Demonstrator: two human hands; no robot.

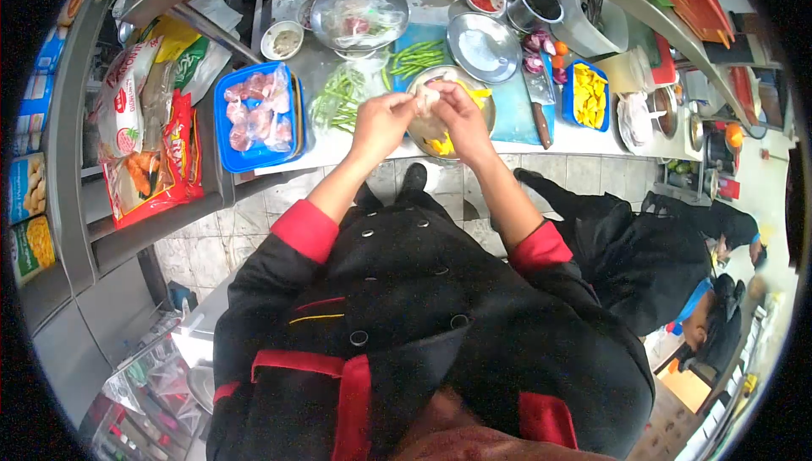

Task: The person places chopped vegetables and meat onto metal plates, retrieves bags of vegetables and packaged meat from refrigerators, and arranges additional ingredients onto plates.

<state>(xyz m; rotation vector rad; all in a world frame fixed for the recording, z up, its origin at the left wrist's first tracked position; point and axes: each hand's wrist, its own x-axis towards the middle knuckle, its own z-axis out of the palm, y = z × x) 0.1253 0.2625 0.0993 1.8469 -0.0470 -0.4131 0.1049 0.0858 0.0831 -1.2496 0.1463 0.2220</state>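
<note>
My left hand (pixel 386 123) and my right hand (pixel 459 114) meet over a metal bowl (pixel 487 117) at the counter's front edge. Between their fingertips is a small whitish piece (pixel 429 101), pinched from both sides; what it is I cannot make out. Yellow pieces (pixel 440 145) lie in the bowl below. Just left of the bowl are green beans (pixel 336 106) in clear plastic, and more green beans (pixel 417 58) rest on the blue cutting board (pixel 512 114) behind.
A knife (pixel 540 114) lies right of the bowl, beside a blue tub of yellow pieces (pixel 589 97). At left stands a blue tray (pixel 233 161) of bagged meat. A metal plate (pixel 483 46) sits behind. Other people in black (pixel 626 249) are at the right.
</note>
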